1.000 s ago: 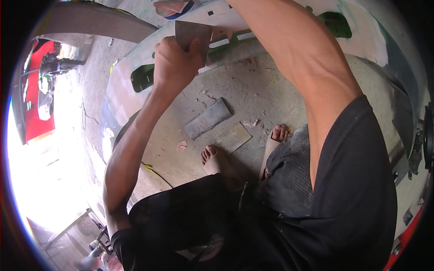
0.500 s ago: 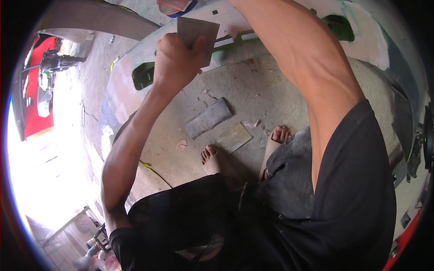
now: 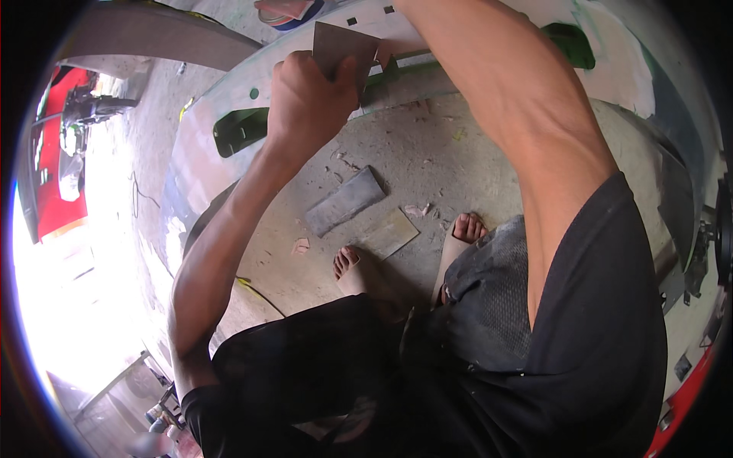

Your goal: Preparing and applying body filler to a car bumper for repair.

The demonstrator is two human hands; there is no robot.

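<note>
My left hand [image 3: 311,103] grips a thin dark-grey square putty spreader [image 3: 341,49], with the thumb lying across its face. The spreader is held over the pale bumper [image 3: 200,131], which is patched with white and pinkish filler and arches across the upper part of the view. Whether the spreader touches the bumper I cannot tell. My right forearm reaches up past the top edge, so the right hand is out of sight. Behind the bumper, near the spreader, stands a round blue-rimmed tin [image 3: 292,15] with a pinkish flat piece on top.
On the concrete floor between the bumper and my sandalled feet lie a grey rectangular block [image 3: 347,201] and a thin tan sheet [image 3: 392,234]. Pinkish scraps [image 3: 301,246] are scattered around them. A yellow-and-black cord [image 3: 259,294] runs by my left arm. A red vehicle [image 3: 57,179] stands far left.
My left hand has moved slightly to the right with the spreader, which now appears tilted a little differently. The whole view has shifted slightly. My right arm stays almost the same.
</note>
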